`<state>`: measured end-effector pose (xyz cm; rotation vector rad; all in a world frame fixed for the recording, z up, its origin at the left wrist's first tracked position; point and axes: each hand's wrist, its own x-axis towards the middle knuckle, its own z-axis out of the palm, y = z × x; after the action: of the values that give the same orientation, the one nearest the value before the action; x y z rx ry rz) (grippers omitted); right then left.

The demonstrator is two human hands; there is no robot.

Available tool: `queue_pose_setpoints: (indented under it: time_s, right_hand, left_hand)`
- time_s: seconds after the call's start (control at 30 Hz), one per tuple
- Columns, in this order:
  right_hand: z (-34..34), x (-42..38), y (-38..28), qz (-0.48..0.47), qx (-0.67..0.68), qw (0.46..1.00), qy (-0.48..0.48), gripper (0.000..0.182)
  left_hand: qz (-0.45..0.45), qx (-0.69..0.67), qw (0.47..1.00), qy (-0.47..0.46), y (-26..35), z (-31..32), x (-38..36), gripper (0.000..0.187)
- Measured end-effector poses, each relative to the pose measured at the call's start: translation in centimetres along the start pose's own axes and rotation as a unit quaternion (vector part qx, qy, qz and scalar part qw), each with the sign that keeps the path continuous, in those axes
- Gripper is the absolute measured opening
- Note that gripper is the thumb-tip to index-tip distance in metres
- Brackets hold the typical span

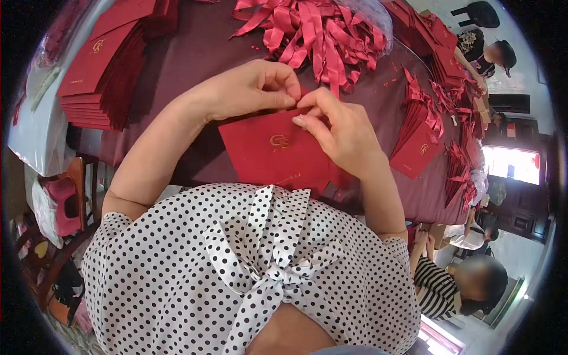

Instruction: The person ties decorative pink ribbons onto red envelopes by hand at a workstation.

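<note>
A flat red paper bag with a gold emblem stands tilted in front of my chest, at the near edge of the table. My right hand is closed at its top edge, with the thumb pressed on the front face. Close beside it, my left hand pinches at the same top edge, fingertips almost meeting those of the right. What lies in the left fingertips is too small to make out. A red strip, which looks like ribbon, shows below my right hand.
A pile of red ribbons lies at the back of the dark red tablecloth. Stacked red bags stand at the left. More bags with ribbons lie at the right. Other people are at the right side.
</note>
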<state>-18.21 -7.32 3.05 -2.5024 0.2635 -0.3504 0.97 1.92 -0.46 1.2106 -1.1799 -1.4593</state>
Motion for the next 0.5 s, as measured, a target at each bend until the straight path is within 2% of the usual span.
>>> queue_pose_setpoints:
  time_s: [0.07,0.23,0.3,0.4,0.5]
  right_hand:
    - [0.0,-0.1,-0.5,0.014,0.012,1.0,0.004,0.019]
    - [-0.1,-0.3,-0.4,0.029,0.03,0.999,-0.022,0.02]
    - [-0.2,-0.2,-0.5,0.042,0.033,0.998,-0.034,0.021]
    - [0.1,0.2,-0.8,0.015,-0.019,1.0,-0.001,0.023]
    - [0.6,0.6,-0.5,-0.016,-0.068,0.997,0.022,0.024]
  left_hand:
    - [0.117,0.09,0.989,-0.02,-0.4,0.1,0.1,0.01]
    - [0.138,0.206,0.968,-0.042,-1.0,-0.4,0.6,0.011]
    - [0.242,0.313,0.918,0.004,-0.6,-0.9,0.4,0.01]
    - [0.255,0.383,0.886,0.054,0.6,-2.1,-0.2,0.009]
    - [0.234,0.355,0.903,0.061,0.3,-1.9,-0.3,0.009]
